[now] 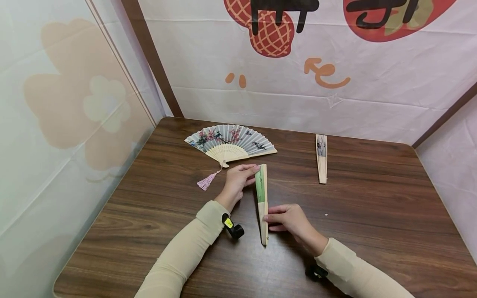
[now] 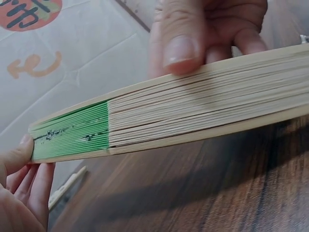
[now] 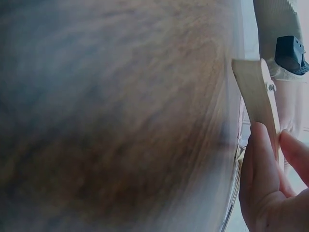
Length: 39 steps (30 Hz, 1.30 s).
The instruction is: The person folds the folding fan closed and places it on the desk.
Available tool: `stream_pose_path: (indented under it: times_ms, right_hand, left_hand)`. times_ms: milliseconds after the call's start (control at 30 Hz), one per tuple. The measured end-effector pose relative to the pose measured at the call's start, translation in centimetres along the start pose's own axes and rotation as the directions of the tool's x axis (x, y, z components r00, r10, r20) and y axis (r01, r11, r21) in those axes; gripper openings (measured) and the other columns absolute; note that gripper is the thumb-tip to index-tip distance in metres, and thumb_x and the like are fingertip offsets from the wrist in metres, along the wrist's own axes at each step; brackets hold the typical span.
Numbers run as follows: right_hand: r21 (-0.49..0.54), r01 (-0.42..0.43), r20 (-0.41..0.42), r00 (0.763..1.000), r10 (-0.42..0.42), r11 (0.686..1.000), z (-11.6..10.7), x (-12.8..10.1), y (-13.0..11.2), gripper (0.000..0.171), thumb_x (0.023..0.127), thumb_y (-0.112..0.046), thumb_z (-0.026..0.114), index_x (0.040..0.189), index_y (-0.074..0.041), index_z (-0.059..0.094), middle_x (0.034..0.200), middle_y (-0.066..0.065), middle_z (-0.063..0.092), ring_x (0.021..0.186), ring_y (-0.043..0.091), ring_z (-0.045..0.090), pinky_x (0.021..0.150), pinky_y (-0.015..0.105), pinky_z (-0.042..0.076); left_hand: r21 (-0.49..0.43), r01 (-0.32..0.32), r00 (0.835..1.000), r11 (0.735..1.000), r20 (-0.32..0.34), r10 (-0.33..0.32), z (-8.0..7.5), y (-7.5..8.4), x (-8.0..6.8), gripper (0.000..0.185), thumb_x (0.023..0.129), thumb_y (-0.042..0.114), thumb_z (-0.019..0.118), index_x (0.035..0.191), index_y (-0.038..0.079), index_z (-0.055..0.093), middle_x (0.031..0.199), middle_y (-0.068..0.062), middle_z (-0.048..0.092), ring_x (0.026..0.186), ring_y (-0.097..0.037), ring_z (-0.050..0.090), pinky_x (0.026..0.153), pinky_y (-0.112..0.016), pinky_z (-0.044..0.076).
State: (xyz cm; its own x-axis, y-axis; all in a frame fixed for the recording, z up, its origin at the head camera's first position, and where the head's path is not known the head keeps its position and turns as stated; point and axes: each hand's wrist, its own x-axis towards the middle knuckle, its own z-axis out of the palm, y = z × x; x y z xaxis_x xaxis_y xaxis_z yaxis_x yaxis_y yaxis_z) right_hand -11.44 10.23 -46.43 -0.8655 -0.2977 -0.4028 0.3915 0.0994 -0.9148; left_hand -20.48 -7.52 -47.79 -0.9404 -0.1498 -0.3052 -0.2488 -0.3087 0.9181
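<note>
A folded hand fan (image 1: pixel 262 194) with green cloth and pale wooden ribs is held between both hands above the table. At its far, green end, my left hand (image 1: pixel 238 181) pinches the cloth part between thumb and fingers. My right hand (image 1: pixel 292 221) grips the bare ribs lower down, thumb on one side and fingers on the other. In the left wrist view the closed ribs (image 2: pixel 207 106) lie stacked tightly, with dark print on the green folds. The right wrist view shows the rivet end (image 3: pixel 271 87) standing out past the right fingers.
Behind the left hand lies a spread fan (image 1: pixel 238 142) with flowers and birds on grey, its pink tassel (image 1: pixel 206 181) trailing left. A folded fan (image 1: pixel 322 159) lies at the back right. A tiny white scrap (image 1: pixel 326 214) is on the brown table (image 1: pixel 372 207).
</note>
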Motion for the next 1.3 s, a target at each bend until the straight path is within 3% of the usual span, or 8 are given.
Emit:
stream_pose_path:
  times_ms: [333, 567, 867, 1100, 1300]
  right_hand:
    - [-0.018, -0.001, 0.013, 1.0, 0.001, 1.0, 0.2, 0.2, 0.3, 0.034, 0.082, 0.004, 0.075, 0.11, 0.021, 0.064, 0.083, 0.007, 0.074, 0.072, 0.013, 0.071, 0.066, 0.029, 0.065]
    - [0.016, -0.026, -0.015, 1.0, 0.027, 1.0, 0.0, 0.7, 0.5, 0.029, 0.083, 0.005, 0.073, 0.108, 0.019, 0.065, 0.083, 0.008, 0.074, 0.073, 0.015, 0.072, 0.069, 0.032, 0.065]
    - [0.111, -0.023, -0.101, 0.994, 0.034, 0.994, -2.1, 2.9, -2.3, 0.03, 0.088, 0.008, 0.067, 0.115, 0.02, 0.061, 0.078, 0.002, 0.072, 0.071, 0.013, 0.072, 0.072, 0.029, 0.065]
    - [0.162, 0.012, -0.153, 0.988, 0.013, 0.987, -4.1, 4.8, -4.9, 0.035, 0.09, 0.006, 0.067, 0.122, 0.018, 0.058, 0.078, 0.001, 0.072, 0.071, 0.011, 0.072, 0.073, 0.026, 0.064]
    - [0.15, 0.028, -0.176, 0.984, -0.002, 0.988, -5.1, 6.2, -6.0, 0.038, 0.09, 0.005, 0.067, 0.125, 0.017, 0.057, 0.077, 0.0, 0.072, 0.072, 0.009, 0.071, 0.074, 0.025, 0.064]
  left_hand:
    - [-0.057, 0.002, 0.998, 0.998, -0.055, -0.006, -0.4, 0.4, 0.3, 0.021, 0.085, 0.007, 0.079, 0.103, -0.003, 0.074, 0.081, 0.005, 0.073, 0.073, -0.008, 0.069, 0.07, -0.022, 0.063]
    - [-0.002, 0.002, 1.0, 1.0, 0.01, -0.002, 0.3, 0.0, -0.6, 0.027, 0.088, 0.004, 0.074, 0.113, -0.007, 0.071, 0.103, -0.011, 0.075, 0.084, -0.011, 0.072, 0.082, -0.029, 0.064]
    - [0.118, -0.051, 0.985, 0.992, 0.171, 0.031, 1.9, -0.8, -2.2, 0.024, 0.089, 0.0, 0.072, 0.109, -0.011, 0.071, 0.105, -0.02, 0.075, 0.075, -0.006, 0.07, 0.073, -0.025, 0.064]
    - [0.134, -0.055, 0.98, 0.989, 0.199, 0.028, 2.9, -0.7, -2.3, 0.024, 0.088, 0.002, 0.073, 0.109, -0.011, 0.071, 0.105, -0.022, 0.074, 0.071, -0.006, 0.069, 0.071, -0.023, 0.064]
    - [0.141, -0.049, 0.984, 0.989, 0.177, 0.024, 3.4, -0.7, -2.1, 0.022, 0.088, 0.001, 0.073, 0.107, -0.01, 0.072, 0.104, -0.021, 0.075, 0.071, -0.007, 0.07, 0.07, -0.025, 0.064]
